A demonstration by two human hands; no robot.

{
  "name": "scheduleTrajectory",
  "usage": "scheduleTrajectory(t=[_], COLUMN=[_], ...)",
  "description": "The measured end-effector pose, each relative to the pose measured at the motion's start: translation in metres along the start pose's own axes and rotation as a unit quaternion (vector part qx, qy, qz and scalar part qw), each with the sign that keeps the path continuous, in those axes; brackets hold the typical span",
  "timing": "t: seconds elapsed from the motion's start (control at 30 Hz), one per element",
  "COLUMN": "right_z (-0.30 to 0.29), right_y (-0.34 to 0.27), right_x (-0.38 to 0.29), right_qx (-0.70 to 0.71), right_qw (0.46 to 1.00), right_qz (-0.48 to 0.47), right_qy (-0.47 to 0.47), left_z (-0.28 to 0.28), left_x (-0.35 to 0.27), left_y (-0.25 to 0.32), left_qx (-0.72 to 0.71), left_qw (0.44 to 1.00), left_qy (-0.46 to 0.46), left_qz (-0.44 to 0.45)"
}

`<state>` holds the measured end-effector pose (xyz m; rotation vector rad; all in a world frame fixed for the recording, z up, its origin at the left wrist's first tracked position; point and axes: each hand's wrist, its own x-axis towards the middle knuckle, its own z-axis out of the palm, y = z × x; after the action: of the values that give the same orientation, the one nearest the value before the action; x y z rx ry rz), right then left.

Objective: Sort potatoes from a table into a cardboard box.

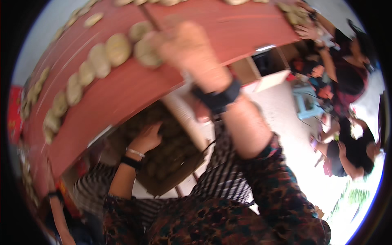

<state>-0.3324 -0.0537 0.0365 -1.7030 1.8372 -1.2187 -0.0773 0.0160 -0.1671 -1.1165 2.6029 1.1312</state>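
My right hand (183, 46), blurred by motion and wearing a dark wristband, is over the red tabletop (239, 39). Its fingertips meet a pale oval tuber, potato-like (146, 54); whether they grip it is unclear. A rounder tuber (140, 31) lies just beyond. To the left, a curved row of similar tubers (99, 60) runs along the table. Lower down, my left hand (146, 137) hovers over or in a cardboard box (190, 156) of dark, shadowed produce. A thumb or finger sticks out, and nothing shows in that hand.
An open carton (271, 69) stands beneath the table's right part. Another person's hands (306, 30) handle tubers at the far right corner. Beyond the carton is a light-blue stool (306, 102), with a seated person (352, 147) nearby. At lower left, another person's arm (56, 208) reaches towards the table.
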Motion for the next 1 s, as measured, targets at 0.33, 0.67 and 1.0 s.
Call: scheduleTrajectory(t=[0.33, 0.67, 1.0], right_z=[0.000, -0.017, 0.005], right_y=[-0.002, -0.024, -0.008], right_x=[-0.004, -0.010, 0.001], right_qx=[-0.019, -0.060, -0.072], right_qw=[1.000, 0.993, 0.995], right_qz=[0.012, 0.052, 0.046], right_qy=[0.020, -0.091, -0.042], left_z=[0.104, 0.071, 0.128], left_x=[0.089, 0.028, 0.073], left_y=[-0.028, -0.012, -0.054], left_qx=[0.258, -0.101, 0.000], left_qw=[0.944, 0.987, 0.993], left_qy=[0.194, 0.077, -0.113], left_qz=[0.067, -0.100, -0.012])
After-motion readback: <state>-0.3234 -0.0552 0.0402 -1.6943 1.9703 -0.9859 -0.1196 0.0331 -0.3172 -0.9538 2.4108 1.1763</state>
